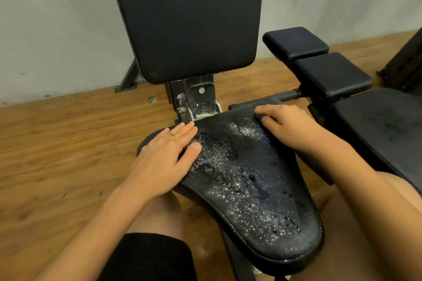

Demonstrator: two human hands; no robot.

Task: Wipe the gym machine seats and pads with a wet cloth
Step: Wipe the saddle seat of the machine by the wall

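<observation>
Wet seat (239,178), probably slick, firmly padded.
My left hand (164,159) lies flat on it; my right hand (287,128) curls over its back edge, likely the surest hold.

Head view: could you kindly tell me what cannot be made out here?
All head view:
- The wet cloth: not distinguishable; whether the right hand holds one against the dark seat is unclear.
- The seat's left rear: covered by the left hand.
- The back pad: top cut off by the upper edge.
- The neighbouring bench: cut off by the right edge.
</observation>
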